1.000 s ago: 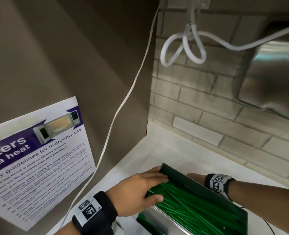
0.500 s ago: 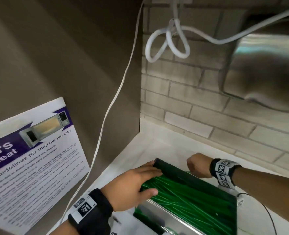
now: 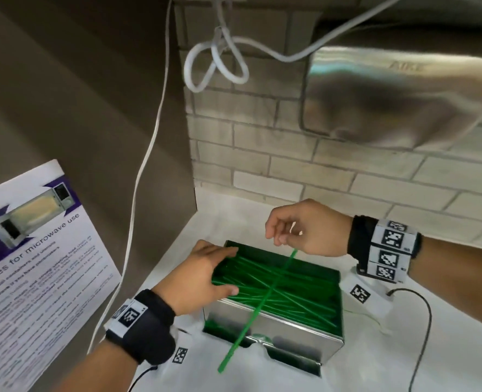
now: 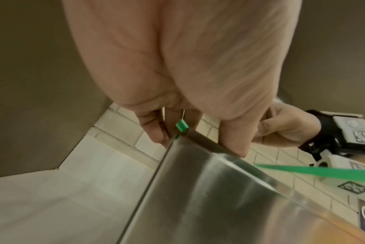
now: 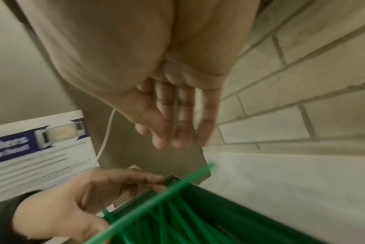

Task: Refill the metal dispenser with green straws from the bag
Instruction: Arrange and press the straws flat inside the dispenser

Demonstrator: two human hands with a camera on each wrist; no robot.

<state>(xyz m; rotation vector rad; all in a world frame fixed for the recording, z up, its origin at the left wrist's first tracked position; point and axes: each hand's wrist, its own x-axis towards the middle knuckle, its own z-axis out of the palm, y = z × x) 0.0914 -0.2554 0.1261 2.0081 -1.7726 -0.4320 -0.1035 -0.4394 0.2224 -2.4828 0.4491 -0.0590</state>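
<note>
Metal dispenser sits on the white desk near the brick corner, packed with green straws. Left hand lies flat over its left rim, fingers straight. Right hand hovers above the back edge, fingers loose; one straw slants across beneath it, no grip visible.

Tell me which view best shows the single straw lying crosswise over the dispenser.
The head view: the loose straw shows whole, slanting across the metal dispenser from just under the right hand past its front edge. The right wrist view shows a blurred stretch of it, the left wrist view only a short piece.
</note>
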